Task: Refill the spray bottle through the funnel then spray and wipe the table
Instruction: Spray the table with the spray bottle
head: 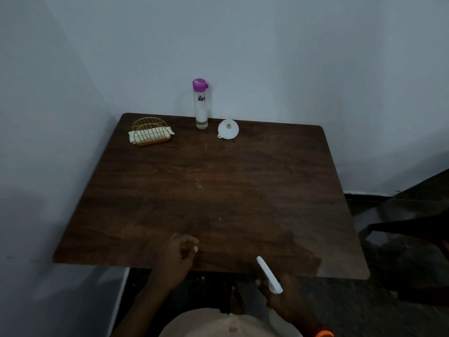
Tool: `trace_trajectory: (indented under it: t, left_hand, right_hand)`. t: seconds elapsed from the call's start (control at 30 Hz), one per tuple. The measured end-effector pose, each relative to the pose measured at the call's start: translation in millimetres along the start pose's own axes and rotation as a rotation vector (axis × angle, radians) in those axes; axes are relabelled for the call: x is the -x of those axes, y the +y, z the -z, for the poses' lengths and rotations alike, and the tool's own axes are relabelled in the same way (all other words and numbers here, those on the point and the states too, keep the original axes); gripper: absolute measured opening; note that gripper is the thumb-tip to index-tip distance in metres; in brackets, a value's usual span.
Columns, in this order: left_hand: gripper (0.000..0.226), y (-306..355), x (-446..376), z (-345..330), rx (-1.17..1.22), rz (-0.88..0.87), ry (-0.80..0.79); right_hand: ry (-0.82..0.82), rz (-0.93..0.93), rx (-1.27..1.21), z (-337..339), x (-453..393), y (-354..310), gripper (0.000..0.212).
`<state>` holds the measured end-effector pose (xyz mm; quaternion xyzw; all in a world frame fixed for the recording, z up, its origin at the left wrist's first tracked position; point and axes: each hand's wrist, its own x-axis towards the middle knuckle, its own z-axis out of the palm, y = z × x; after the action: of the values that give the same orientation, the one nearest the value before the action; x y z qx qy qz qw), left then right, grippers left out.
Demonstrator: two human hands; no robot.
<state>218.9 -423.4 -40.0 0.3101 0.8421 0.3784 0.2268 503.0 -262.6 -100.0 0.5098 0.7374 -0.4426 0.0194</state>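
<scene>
At the near edge of the dark brown wood-grain worktop (pixel 218 190), two hands. Right hand (pixel 284 297): fingers wrapped round the neck of a white plastic spray bottle (pixel 269 276), held just off the near edge, nozzle head tilted forward and leftward over the worktop; bottle body mostly hidden below the hand. An orange band (pixel 324 333) sits at that wrist. Left hand (pixel 181 254): over the near edge, fingers loosely curled, holding nothing; whether it touches the surface cannot be told.

Far from both hands, along the back edge by the pale wall (pixel 267 57):
- tall clear cylindrical bottle with a purple flip cap (pixel 201 104), upright, ahead of the left hand; pale contents, level unclear.
- small white plastic funnel (pixel 228 128), lying just right of the tall bottle, wide mouth facing the camera, not touching it.
- gold wire arched holder (pixel 149 131), well to the left of the tall bottle, with a folded pale cloth or napkin (pixel 150 135) in it.

Right of the right hand, beyond the worktop: a dark chair (pixel 408 227), dimly lit.
</scene>
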Motion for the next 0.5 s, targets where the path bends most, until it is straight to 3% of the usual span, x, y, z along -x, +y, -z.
trace_trajectory:
  t: [0.07,0.3,0.5]
  left_hand:
    - [0.012,-1,0,-2,-0.005,0.009,-0.002]
    - [0.017,-2,-1,-4,0.015,0.041,-0.021]
    - [0.010,-5,-1,-3,0.024,0.057,-0.056]
  right_hand:
    - [-0.034,0.023,-0.022,1,-5,1,0.025]
    - [0.011,0.045,-0.093,2,-18,-32,0.073]
    - [-0.017,0.106,-0.108,8,-12,-49,0.053]
